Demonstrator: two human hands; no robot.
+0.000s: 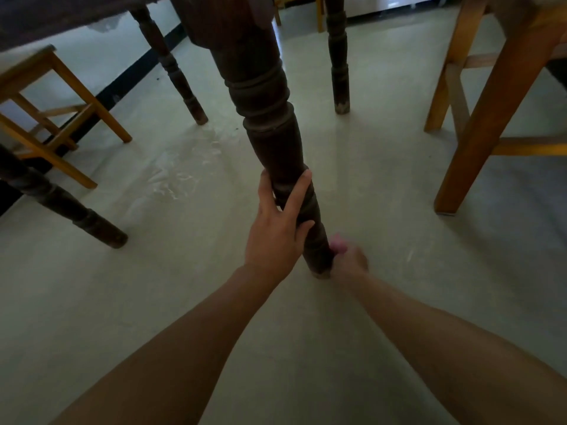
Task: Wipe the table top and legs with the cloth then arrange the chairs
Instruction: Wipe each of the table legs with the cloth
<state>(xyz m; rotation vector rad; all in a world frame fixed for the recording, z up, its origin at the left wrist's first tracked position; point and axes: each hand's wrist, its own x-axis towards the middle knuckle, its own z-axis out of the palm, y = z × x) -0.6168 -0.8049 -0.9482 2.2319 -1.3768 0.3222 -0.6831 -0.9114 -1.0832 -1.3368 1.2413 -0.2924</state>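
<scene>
A dark turned wooden table leg (270, 130) runs down the middle of the view to the floor. My left hand (277, 228) wraps around its lower part, fingers curled on the wood. My right hand (349, 260) is low at the foot of the same leg, closed on a pink cloth (337, 243) pressed against the wood. Only a small bit of the cloth shows above my fingers. The dark underside of the table top (55, 16) fills the upper left.
Three more dark table legs stand at the left (64, 207), back left (175, 69) and back (339, 56). A light wooden chair (46, 118) is at the left, another (484, 111) at the right. A whitish smear (181, 167) marks the pale floor.
</scene>
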